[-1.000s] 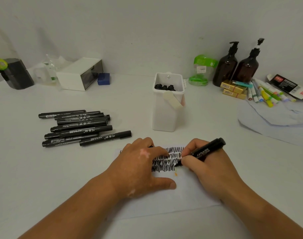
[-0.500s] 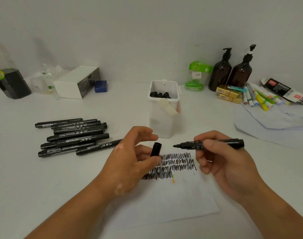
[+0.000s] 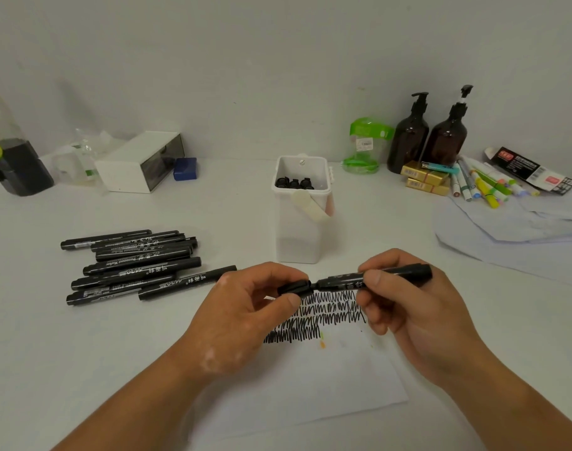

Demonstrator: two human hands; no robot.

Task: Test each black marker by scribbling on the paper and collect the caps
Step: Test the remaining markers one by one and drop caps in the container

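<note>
Your left hand [image 3: 245,307] pinches cap [image 3: 294,287], mouth toward nib | your right hand [image 3: 405,307] grips black marker [image 3: 375,277] level above scribbled paper [image 3: 327,379], mid-surface | collected caps in white tub [image 3: 299,222] behind.

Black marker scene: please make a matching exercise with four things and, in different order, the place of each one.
Things:
1. cap
2. marker
3. white tub
4. pile of markers

Places:
A. lying on the table, to the left
B. in the right hand
C. in the left hand
D. standing behind the paper

Pairs: 1-C, 2-B, 3-D, 4-A
</note>
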